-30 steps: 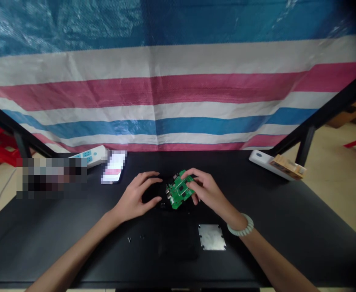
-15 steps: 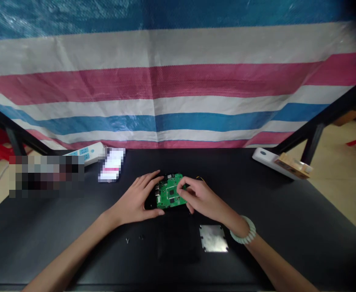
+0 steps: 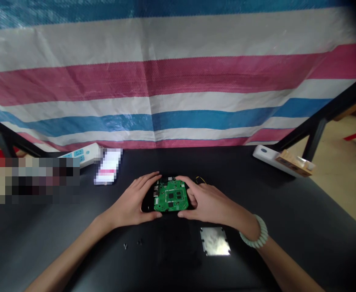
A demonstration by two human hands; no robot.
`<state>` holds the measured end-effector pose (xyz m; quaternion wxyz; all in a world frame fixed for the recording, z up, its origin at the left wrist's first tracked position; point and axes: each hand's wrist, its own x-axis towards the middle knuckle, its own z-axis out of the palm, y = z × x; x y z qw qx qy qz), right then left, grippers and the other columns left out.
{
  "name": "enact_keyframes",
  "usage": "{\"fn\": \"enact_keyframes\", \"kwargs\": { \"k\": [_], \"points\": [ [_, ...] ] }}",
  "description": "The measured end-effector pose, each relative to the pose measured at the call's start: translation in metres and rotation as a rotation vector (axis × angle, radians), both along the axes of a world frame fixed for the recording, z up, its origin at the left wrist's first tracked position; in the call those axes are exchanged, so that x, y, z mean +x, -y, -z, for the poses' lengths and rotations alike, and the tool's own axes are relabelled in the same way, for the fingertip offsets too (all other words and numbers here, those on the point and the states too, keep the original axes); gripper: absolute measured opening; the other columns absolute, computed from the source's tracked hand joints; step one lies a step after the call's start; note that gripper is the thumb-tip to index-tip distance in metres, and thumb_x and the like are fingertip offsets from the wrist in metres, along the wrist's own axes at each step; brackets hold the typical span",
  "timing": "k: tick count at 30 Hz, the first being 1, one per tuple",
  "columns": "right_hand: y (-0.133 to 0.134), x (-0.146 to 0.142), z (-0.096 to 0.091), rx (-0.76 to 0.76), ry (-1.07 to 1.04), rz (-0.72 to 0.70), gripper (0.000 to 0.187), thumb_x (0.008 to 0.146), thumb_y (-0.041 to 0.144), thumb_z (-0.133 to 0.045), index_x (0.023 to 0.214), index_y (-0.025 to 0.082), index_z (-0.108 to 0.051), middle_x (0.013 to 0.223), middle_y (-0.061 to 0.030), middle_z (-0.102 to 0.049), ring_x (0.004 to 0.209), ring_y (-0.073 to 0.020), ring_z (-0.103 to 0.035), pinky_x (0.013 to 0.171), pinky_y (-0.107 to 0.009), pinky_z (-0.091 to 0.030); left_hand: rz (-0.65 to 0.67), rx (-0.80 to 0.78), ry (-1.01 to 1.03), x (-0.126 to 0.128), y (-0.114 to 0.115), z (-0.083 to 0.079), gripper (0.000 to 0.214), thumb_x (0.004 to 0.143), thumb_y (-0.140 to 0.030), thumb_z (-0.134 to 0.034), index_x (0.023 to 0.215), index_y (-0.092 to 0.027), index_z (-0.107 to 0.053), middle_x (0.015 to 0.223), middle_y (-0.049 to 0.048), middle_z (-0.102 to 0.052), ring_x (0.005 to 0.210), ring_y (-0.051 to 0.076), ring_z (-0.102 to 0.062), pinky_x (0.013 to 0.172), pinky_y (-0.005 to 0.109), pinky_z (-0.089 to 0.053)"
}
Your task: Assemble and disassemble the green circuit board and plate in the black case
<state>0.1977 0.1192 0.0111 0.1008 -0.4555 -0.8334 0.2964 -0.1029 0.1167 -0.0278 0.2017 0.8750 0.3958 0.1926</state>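
Note:
A green circuit board (image 3: 171, 196) with dark chips lies in a black case (image 3: 147, 205) on the table. My left hand (image 3: 135, 199) curves around the left side, fingers at the far edge and thumb along the near edge. From the right, my right hand (image 3: 206, 202) grips the other side, its thumb at the near edge and index finger at the far corner. A yellow wire (image 3: 200, 179) shows behind the right hand. Nearer to me lies a square silver metal plate (image 3: 215, 241). Small screws (image 3: 125, 246) rest at the near left, beside some small dark pieces (image 3: 139, 242).
On the black table (image 3: 104, 259), a phone (image 3: 108, 166) with a lit, blurred screen lies at the back left beside a white power strip (image 3: 89, 155). Another white strip (image 3: 265, 155) with a brown box (image 3: 295, 164) sits back right. A striped sheet (image 3: 178, 77) hangs behind.
My right hand has moved from over the board's face to its right side and now grips the edge. My left hand keeps its hold. The view has shifted slightly.

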Motion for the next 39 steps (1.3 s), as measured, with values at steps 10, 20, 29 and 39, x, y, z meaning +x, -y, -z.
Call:
{"fn": "enact_keyframes", "kwargs": {
  "k": [10, 20, 29, 39],
  "points": [
    [-0.004, 0.005, 0.007, 0.106, 0.027, 0.023, 0.106, 0.07, 0.061, -0.092, 0.159, 0.03, -0.045, 0.128, -0.0115, -0.073, 0.112, -0.0352, -0.072, 0.095, -0.049, -0.055, -0.006, -0.091, 0.109, -0.006, -0.003, 0.001, 0.117, 0.078, -0.059, -0.09, 0.17, -0.033, -0.022, 0.171, 0.0168, -0.035, 0.156, 0.039, -0.041, 0.127, 0.06, -0.041],
    [-0.004, -0.001, 0.003, 0.04, 0.016, 0.029, 0.096, 0.069, 0.055, -0.092, 0.152, 0.031, -0.05, 0.14, -0.0089, -0.059, 0.108, -0.0311, -0.073, 0.09, -0.047, -0.061, -0.018, -0.164, 0.179, -0.009, -0.007, 0.003, 0.121, 0.071, -0.062, -0.094, 0.168, -0.033, -0.026, 0.168, 0.0155, -0.043, 0.151, 0.04, -0.049, 0.123, 0.06, -0.044],
    [-0.003, -0.001, 0.003, 0.123, -0.019, 0.023, 0.082, 0.069, 0.052, -0.094, 0.139, 0.032, -0.057, 0.143, -0.0054, -0.056, 0.099, -0.0247, -0.074, 0.083, -0.043, -0.062, -0.032, -0.166, 0.193, -0.011, -0.009, 0.004, 0.123, 0.069, -0.063, -0.095, 0.167, -0.036, -0.027, 0.168, 0.0144, -0.044, 0.151, 0.041, -0.049, 0.124, 0.064, -0.042],
    [0.001, -0.008, -0.003, 0.224, -0.018, 0.011, 0.068, 0.072, 0.05, -0.092, 0.128, 0.031, -0.058, 0.148, -0.0047, -0.053, 0.097, -0.0235, -0.073, 0.086, -0.045, -0.062, 0.013, -0.186, 0.271, -0.011, -0.011, 0.009, 0.13, 0.067, -0.059, -0.098, 0.169, -0.035, -0.022, 0.167, 0.0173, -0.041, 0.152, 0.043, -0.046, 0.124, 0.065, -0.04]
  ]
}}
